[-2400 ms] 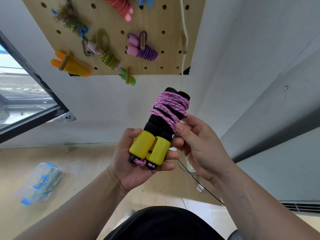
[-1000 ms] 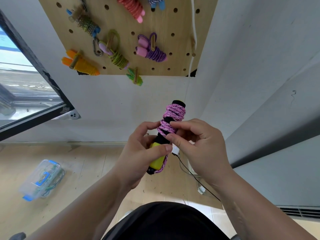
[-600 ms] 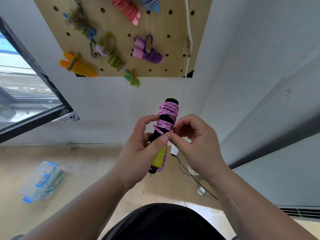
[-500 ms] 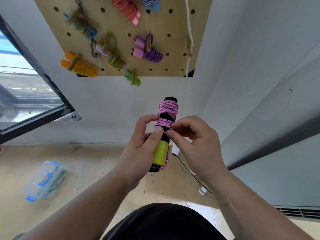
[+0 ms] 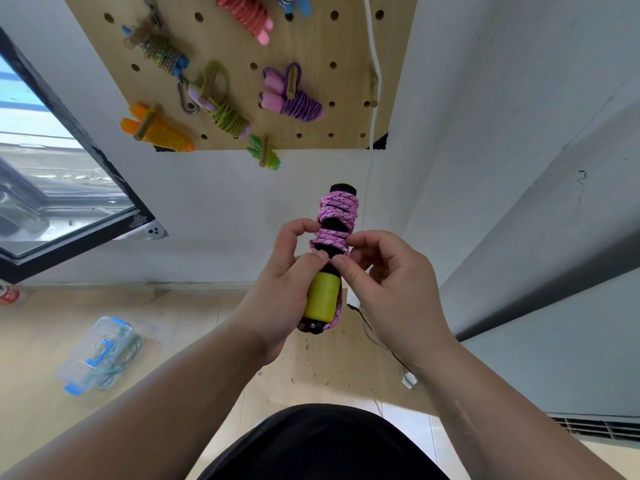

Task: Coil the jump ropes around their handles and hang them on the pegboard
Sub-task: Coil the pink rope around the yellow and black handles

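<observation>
Pink jump rope (image 5: 337, 216), coiled on black-yellow handles (image 5: 320, 296): left hand (image 5: 280, 289) grips handles; right hand (image 5: 388, 285) pinches coil, below pegboard (image 5: 346, 46).

Both hands raised, fingers (image 5: 348, 270) pinching.

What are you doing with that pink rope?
A person is wrapping a pink jump rope around its black and yellow handles. The left hand grips the handles, and the right hand pinches the rope near the wraps. It is not hung up yet. Other coiled ropes, like the purple one and the orange one, already hang on the pegboard above.
</observation>
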